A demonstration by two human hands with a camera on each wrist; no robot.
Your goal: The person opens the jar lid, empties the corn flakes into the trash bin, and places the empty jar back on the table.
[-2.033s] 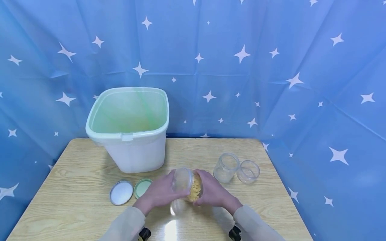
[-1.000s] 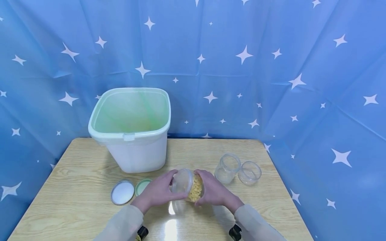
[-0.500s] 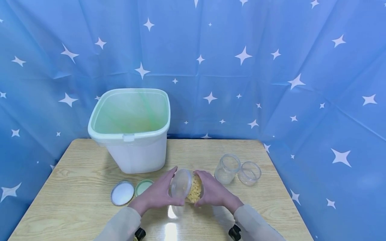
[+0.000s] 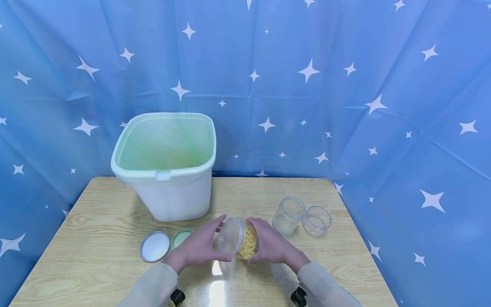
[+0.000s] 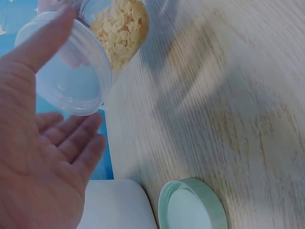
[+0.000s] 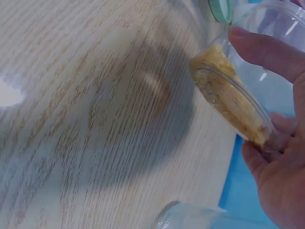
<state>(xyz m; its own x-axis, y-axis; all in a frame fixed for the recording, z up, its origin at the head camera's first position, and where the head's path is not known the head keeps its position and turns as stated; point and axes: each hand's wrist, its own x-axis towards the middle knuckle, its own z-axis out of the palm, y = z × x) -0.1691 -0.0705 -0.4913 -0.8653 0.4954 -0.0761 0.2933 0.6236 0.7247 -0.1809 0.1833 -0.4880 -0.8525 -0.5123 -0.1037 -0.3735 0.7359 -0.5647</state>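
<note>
A clear jar (image 4: 247,243) with pale yellow flakes (image 5: 119,33) inside is held tilted above the wooden table. My right hand (image 4: 272,244) grips it around its bottom end, thumb on the near side. A translucent cap (image 4: 230,236), which looks like a lid, covers the jar's left end. Around this cap my left hand (image 4: 199,246) is spread, thumb and fingers parted and loosely bent. In the left wrist view the thumb crosses in front of the cap and the fingertips are close to its edge; whether they touch cannot be told.
A large white bin (image 4: 176,194) with a pale green inside stands at the back left. Two round lids lie left of my hands, one whitish (image 4: 154,246) and one green (image 4: 180,237). Two clear glass jars, a taller one (image 4: 287,215) and a shorter one (image 4: 316,221), stand at the right.
My left thumb and fingers have loosened from the cap and spread apart, the hand shifting slightly left. The right hand and the jar have stayed nearly in place.
</note>
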